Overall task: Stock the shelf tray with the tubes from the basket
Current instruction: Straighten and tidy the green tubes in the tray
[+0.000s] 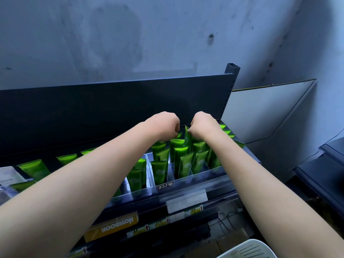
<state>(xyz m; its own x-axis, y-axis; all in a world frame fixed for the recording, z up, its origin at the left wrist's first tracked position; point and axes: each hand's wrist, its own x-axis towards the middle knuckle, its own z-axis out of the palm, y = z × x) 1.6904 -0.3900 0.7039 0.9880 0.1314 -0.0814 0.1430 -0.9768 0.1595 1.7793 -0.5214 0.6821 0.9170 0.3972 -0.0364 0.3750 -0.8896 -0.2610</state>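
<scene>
The fingers of the person's right hand were curled tight, pinching the top edge of a bright green plastic tube standing at the back of the clear plastic shelf tray. The left hand was bunched just beside it, its fingers folded downward onto the tops of the neighbouring green tubes; whether they gripped one could not be told. Both forearms reached over the tray from the front. The tray's divided lanes were already packed with upright tubes, more lying loosely to the left. A corner of the white slatted plastic basket showed at the bottom edge, well apart, its contents hidden. The likely trouble seemed to be crowding: forcing a tube into the tight back row could tip its neighbours forward, or a forearm could brush the front tubes over.
</scene>
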